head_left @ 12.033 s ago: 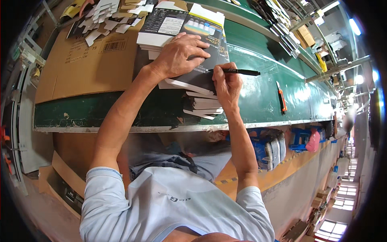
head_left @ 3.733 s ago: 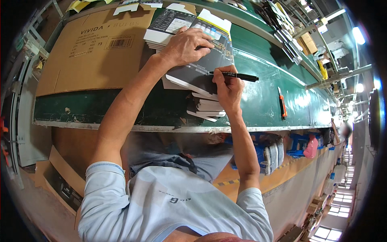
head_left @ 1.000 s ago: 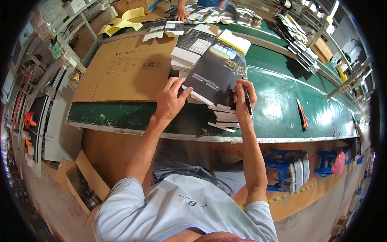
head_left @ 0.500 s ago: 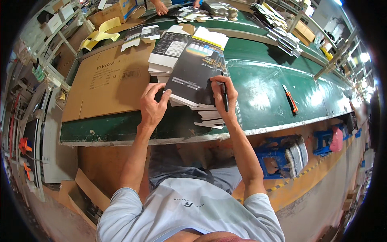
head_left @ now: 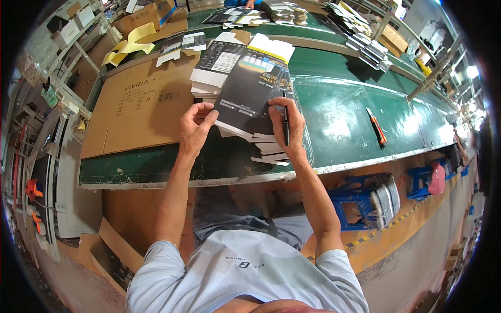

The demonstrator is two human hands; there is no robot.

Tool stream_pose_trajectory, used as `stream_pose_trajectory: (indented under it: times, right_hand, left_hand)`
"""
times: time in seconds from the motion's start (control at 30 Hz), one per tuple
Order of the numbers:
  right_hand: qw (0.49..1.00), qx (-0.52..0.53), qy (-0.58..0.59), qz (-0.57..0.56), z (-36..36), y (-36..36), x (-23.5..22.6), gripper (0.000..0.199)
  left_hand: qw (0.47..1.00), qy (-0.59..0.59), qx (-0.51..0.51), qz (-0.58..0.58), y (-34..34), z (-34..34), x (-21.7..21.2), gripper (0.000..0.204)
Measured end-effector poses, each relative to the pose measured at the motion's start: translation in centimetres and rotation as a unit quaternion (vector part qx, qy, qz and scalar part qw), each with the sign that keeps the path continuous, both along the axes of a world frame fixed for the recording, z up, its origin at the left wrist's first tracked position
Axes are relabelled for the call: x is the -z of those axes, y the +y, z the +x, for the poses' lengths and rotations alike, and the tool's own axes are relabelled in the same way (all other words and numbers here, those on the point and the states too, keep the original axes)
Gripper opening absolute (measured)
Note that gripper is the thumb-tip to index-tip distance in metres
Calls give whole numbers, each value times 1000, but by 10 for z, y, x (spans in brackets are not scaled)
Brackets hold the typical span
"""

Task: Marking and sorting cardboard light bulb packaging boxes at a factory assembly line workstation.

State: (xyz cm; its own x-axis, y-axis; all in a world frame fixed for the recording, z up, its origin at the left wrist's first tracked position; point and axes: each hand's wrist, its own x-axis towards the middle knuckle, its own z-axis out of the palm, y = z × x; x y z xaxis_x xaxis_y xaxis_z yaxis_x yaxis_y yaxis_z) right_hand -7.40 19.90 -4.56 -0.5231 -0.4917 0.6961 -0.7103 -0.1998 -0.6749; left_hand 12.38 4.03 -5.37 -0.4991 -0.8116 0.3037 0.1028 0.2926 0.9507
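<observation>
A flattened black carton (head_left: pixel 242 94) with white and yellow end flaps lies aslant on a stack of similar flat cartons (head_left: pixel 270 151). My left hand (head_left: pixel 196 128) is closed at its lower left edge, with the thumb against the edge and the other fingers curled. A black pen (head_left: pixel 286 125) is held in my right hand (head_left: pixel 292 128), whose fingertips also touch the carton's right edge. Behind my left hand's fingertips, more flat black-and-white cartons (head_left: pixel 216 60) are piled, partly covered by the black one.
A brown cardboard sheet (head_left: pixel 135 115) lies left on the green table (head_left: pixel 334 122). An orange-and-black utility knife (head_left: pixel 377 130) rests to the right. Beyond are yellow paper (head_left: pixel 133 44) and piles of flat cartons (head_left: pixel 360 47). Blue stools (head_left: pixel 355 206) stand below the front edge.
The black carton has shifted slightly left and turned a little, and both my hands have moved slightly with it. A co-worker's hand at the far upper edge has gone out of view.
</observation>
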Motion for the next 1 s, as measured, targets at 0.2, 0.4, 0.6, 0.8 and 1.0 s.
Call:
stream_pose_trajectory:
  times: [0.2, 0.4, 0.6, 0.8, 1.0]
  right_hand:
    - [1000, -2, 2, -22, 2, -4, 1, 14]
    - [1000, 10, -7, -10, 1, -7, -1, 13]
    - [999, 17, -37, 3, 2, -8, -2, 12]
    - [1000, 18, -23, 8, 0, -7, 0, 12]
    - [998, 26, -48, 22, 1, -6, 2, 11]
  left_hand:
    - [995, -58, -40, -66, -5, -5, 3, 23]
    - [988, -58, -61, -130, -5, -6, -4, 18]
    - [994, -57, -46, -76, -25, -11, 5, 14]
    - [987, -132, -25, -87, -24, -11, -19, 16]
    - [967, -142, -43, -208, -21, -13, -20, 17]
